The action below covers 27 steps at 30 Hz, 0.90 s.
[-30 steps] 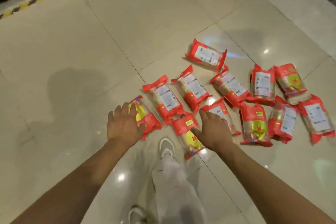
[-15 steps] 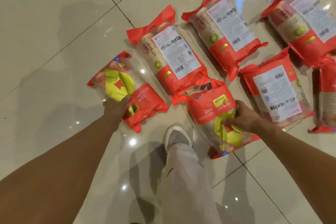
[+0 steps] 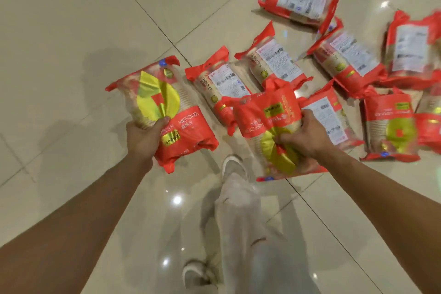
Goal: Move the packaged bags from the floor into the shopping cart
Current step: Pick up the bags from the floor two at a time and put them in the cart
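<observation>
Above the tiled floor [image 3: 71,19], both arms reach down and forward. The left hand [image 3: 143,136] grips one red bag [image 3: 167,107] from its side; the right hand [image 3: 303,136] clutches another bag [image 3: 265,112]. More bags [image 3: 346,59] lie beyond them on the floor.

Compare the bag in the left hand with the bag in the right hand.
The left hand's bag has its yellow emblem at the far end; the right hand's bag has it at the near end. The left hand grips from beneath, the right hand from above. Both are red front-up packages.
</observation>
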Tool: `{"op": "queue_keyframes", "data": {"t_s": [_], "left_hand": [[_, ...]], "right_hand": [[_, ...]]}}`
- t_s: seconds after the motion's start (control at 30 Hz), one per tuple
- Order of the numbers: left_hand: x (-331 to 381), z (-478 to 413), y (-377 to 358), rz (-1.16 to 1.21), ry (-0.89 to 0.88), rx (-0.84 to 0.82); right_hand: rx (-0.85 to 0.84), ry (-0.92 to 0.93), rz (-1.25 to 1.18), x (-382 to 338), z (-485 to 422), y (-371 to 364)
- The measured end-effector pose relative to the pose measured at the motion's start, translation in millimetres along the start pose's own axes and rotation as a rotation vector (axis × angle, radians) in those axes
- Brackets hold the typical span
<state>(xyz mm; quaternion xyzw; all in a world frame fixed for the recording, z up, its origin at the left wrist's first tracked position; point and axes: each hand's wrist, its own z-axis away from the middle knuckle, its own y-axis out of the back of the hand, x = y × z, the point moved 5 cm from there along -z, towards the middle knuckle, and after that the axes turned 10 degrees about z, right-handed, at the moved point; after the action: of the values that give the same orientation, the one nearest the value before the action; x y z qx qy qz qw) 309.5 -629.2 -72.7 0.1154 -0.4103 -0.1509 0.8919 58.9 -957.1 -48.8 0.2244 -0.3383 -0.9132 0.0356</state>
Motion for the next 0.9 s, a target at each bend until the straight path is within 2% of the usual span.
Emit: {"op": "queue_keyframes", "data": {"t_s": [0.23, 0.33, 0.47, 0.57, 0.67, 0.9], "left_hand": [[226.1, 249.7, 145.0, 0.070, -0.290, 0.012], [292.6, 352.0, 227.9, 0.108, -0.379, 0.030], [350.1, 476.3, 334.0, 0.146, -0.528, 0.140], [360.4, 561.2, 397.5, 0.179, -0.598, 0.276], [334.7, 643.6, 448.4, 0.231, -0.614, 0.461], [185.9, 841.8, 521.6, 0.416, -0.495, 0.887]], "right_hand": [[0.133, 0.228, -0.267, -177.9, 249.6, 163.0], [0.169, 0.328, -0.376, -230.8, 359.8, 219.0], [0.144, 0.498, -0.411, -291.4, 481.1, 268.4], [0.095, 0.645, -0.398, -328.7, 551.3, 288.4], [-0.001, 0.805, -0.353, -353.6, 608.4, 289.4], [-0.394, 1.108, -0.163, -348.9, 753.1, 222.9]]}}
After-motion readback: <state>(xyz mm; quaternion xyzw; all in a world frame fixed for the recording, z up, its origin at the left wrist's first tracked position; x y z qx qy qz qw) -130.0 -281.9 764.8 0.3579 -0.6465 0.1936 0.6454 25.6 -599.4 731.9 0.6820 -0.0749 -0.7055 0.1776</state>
